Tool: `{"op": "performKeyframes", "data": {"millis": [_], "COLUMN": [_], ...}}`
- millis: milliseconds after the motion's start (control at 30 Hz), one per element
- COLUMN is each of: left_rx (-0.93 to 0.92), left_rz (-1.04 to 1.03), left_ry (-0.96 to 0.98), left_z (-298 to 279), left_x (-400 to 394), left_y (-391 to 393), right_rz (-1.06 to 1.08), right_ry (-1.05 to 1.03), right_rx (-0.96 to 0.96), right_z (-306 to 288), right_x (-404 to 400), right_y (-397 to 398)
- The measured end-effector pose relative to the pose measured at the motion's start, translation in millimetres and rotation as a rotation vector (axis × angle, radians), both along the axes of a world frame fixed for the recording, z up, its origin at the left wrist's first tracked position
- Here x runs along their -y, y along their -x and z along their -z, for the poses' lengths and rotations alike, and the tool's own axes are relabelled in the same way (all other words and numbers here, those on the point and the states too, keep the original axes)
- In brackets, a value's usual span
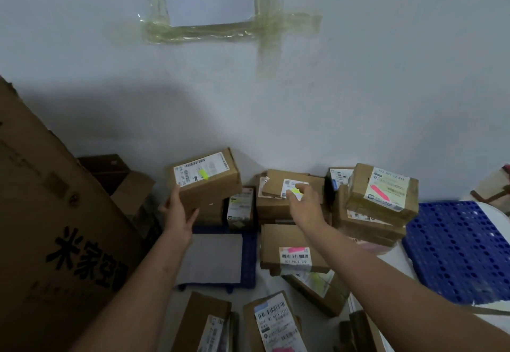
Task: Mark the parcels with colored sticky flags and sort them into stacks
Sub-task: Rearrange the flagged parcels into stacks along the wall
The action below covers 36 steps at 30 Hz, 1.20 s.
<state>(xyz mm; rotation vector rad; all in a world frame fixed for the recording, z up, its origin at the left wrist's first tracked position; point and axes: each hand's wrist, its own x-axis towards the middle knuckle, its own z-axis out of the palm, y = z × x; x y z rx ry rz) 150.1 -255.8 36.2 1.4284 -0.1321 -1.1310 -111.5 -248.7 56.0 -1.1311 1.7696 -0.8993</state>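
A: Nearest us, low in the scene, lie labelled parcels not yet stacked, one with a white barcode label (276,321). A little farther, at centre right, sits a flat carton with a pink flag (296,249) on its label.

B: Then come our hands. Our left hand (180,208) grips the near left corner of the small brown parcel (204,180), thumb along its left face, fingers curled beneath. It carries a yellow flag (202,173) on its label and sits tilted over the left stack by the wall.

A: We judge it light, since one hand steadies it, and stiff enough to take by a corner. The taped cardboard may be a bit slick, so a hold under the base looks safer than pinching the edges.

B: Our right hand (302,198) reaches to the middle stack, fingertips (296,190) together on a yellow flag (294,191) at the label of the torn-topped parcel (289,186). We cannot tell whether they pinch the flag or only press it flat.

A: Farthest right, against the wall, a pink-flagged parcel (382,191) tops its own stack.
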Motion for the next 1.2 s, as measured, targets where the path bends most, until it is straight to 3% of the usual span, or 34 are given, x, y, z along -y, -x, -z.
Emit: {"op": "performKeyframes", "data": {"millis": [200,733,867,1200], "left_rx": [0.066,-0.006,-0.113,-0.218], "left_rz": [-0.127,0.075,0.106,-0.103], "left_ry": [-0.093,-0.204,-0.215,-0.149], "left_z": [32.8,65.2,68.5,57.0], "left_x": [-17.7,44.7,41.2,48.2], "left_y": [-40.5,-73.6,-57.9,-26.7], "right_rz": [-0.061,-0.040,-0.042,-0.043], "right_ry": [-0.050,-0.146,-0.163,-0.167], "right_rx": [-0.006,0.040,0.046,0.047], "right_z": [10.9,44.4,48.9,54.1], "right_x": [5.8,26.2,25.2,20.7], "right_y": [-31.0,-75.0,-79.5,-95.1]}}
